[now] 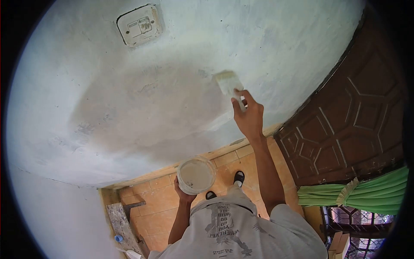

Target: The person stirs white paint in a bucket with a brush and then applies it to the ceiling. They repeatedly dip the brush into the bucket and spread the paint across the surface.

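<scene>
A wide flat paintbrush (229,83) is pinched by its handle in my right hand (250,113), its bristles against or very close to the wall (276,47). A broad greyish patch (159,103) spreads over the pale wall to the left of the brush. Low in front of my body, my left hand (183,191) grips the side of a round, clear-walled tub (196,175) with whitish-grey contents. Part of that hand is hidden by the tub.
A switch plate (139,26) sits high on the wall. On the right are a dark carved wooden door (345,108) and a green curtain (371,190). A stained board (125,224) and a blue cup-like object (118,238) lie at lower left on the orange tile floor (151,216).
</scene>
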`<state>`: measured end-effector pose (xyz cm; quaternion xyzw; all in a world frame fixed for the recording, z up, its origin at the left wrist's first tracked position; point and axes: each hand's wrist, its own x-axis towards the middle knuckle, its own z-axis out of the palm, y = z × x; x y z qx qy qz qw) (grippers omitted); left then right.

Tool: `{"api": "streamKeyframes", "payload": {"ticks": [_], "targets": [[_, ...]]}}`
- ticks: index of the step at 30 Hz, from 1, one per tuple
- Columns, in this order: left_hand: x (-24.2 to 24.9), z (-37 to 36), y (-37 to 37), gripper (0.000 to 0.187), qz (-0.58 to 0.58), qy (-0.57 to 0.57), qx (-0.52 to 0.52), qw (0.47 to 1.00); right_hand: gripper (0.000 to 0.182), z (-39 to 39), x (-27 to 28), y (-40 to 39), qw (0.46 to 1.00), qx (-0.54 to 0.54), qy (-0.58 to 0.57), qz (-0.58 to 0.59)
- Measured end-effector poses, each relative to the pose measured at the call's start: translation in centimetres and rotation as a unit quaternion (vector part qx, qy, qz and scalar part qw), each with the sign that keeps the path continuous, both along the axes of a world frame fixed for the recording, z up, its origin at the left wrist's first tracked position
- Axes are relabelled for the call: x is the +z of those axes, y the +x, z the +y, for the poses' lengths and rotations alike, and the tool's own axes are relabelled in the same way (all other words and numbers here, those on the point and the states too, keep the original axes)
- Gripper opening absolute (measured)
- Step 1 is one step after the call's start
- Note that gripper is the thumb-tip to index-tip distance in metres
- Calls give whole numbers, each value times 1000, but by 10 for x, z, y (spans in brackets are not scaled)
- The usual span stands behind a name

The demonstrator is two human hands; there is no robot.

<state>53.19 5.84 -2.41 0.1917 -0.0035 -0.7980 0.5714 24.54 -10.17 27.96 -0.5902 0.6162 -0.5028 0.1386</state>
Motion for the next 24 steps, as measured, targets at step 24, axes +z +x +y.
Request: {"api": "streamKeyframes", "payload": {"ticks": [24], "targets": [[-9,-4,4,71,-14,13,-1,1000,18,-26,-61,-14,996,6,62,59]]}}
